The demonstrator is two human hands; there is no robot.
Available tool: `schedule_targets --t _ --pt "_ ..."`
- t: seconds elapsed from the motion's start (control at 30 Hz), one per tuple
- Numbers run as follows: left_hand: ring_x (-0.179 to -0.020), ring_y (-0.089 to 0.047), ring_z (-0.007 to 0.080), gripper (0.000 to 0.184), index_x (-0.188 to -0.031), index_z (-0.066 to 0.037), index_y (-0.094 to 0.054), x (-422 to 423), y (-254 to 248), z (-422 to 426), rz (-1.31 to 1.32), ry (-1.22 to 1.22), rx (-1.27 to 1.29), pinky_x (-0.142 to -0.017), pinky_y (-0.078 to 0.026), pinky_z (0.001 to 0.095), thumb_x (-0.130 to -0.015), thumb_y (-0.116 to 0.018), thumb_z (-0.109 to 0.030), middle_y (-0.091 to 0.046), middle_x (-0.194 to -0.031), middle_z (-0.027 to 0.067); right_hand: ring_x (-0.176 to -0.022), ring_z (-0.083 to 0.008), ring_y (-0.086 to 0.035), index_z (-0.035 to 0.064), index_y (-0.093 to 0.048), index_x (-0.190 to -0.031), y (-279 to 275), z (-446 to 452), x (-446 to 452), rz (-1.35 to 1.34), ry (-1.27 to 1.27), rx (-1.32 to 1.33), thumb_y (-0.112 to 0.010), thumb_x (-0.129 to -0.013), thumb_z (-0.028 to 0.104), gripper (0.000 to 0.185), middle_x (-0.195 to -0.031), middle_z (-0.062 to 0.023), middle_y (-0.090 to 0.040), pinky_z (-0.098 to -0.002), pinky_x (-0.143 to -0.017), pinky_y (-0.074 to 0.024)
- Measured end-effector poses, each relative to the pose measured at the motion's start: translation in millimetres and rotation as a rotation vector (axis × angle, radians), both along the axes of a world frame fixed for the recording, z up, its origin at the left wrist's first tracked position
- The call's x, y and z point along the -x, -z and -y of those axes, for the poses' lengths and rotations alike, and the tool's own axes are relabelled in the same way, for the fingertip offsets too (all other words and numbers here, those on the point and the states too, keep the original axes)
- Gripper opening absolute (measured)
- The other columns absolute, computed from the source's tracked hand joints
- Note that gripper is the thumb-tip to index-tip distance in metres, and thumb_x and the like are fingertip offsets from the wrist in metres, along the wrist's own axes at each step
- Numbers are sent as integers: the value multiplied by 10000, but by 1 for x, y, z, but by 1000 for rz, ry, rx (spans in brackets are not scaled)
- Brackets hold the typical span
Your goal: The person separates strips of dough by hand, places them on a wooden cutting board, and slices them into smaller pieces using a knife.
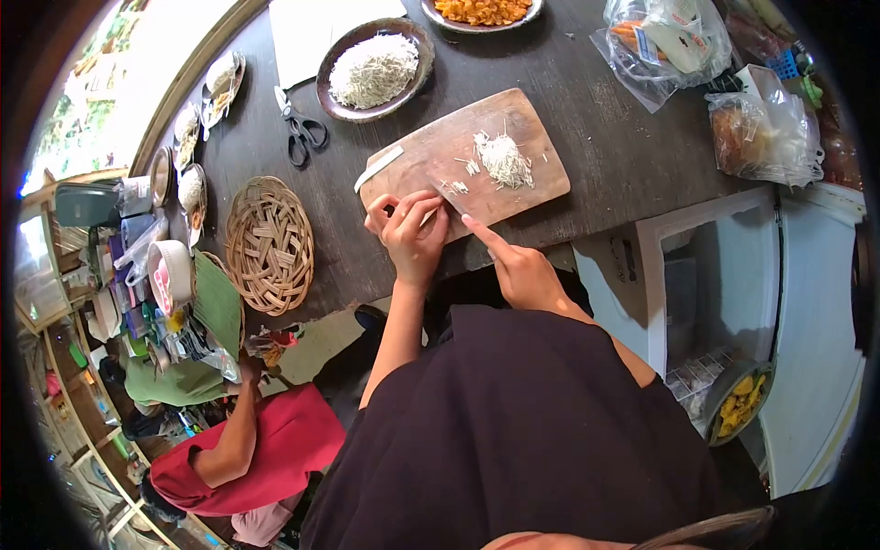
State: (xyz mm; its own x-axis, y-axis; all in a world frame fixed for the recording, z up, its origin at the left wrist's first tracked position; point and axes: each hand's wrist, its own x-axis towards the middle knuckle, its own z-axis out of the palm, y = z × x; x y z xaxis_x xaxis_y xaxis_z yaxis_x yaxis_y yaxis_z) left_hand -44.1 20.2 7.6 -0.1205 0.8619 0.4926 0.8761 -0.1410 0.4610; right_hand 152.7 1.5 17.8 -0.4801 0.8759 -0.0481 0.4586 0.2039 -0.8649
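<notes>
A wooden cutting board [431, 156] lies on the dark table. On it sit a pile of finely cut white shreds [505, 161], a smaller heap of the same shreds [456, 187] and a flat pale strip [378, 169]. My right hand [527, 275] grips a knife [452, 198], index finger stretched along the blade's back; the handle is hidden in my palm. Curled fingers of my left hand [414, 236] press down at the board's near edge, right beside the blade. What they hold is covered by the fingers.
Beyond the board stand a bowl of white shreds [378, 73], black-handled scissors [301, 128] and a plate of orange pieces [484, 13]. A woven basket [269, 246] lies left. Plastic bags [674, 46] sit right. A person in red [266, 449] is at lower left.
</notes>
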Motion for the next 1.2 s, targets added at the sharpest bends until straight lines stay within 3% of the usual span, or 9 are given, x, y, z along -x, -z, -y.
schedule_targets --t 0.1,0.73,1.2 --pt "-1045 -500 217 154 -857 -159 -750 -2 -1 0 14 -2 -10 -986 -298 367 -721 -821 -146 -733 -990 -93 -719 -442 -645 218 -423 -1535 -13 -2 -3 -1 25 55 -498 -947 -15 636 -776 -288 -620 -492 -674 -505" --pt "-1023 -511 226 163 -825 -153 -737 0 3 0 1 -20 -10 -977 -307 383 -687 -824 -147 -731 -972 -88 -684 -415 -653 258 -439 -1524 -17 -3 7 115 -9 22 -530 -976 43 595 -742 -260 -629 -486 -643 -513" --pt "-993 -495 216 137 -810 -147 -745 -1 0 0 3 -12 -35 -953 -311 361 -706 -833 -128 -738 -962 -86 -684 -424 -648 216 -440 -1525 -13 -2 -1 11 -25 38 -509 -974 18 590 -759 -285 -620 -481 -648 -506"
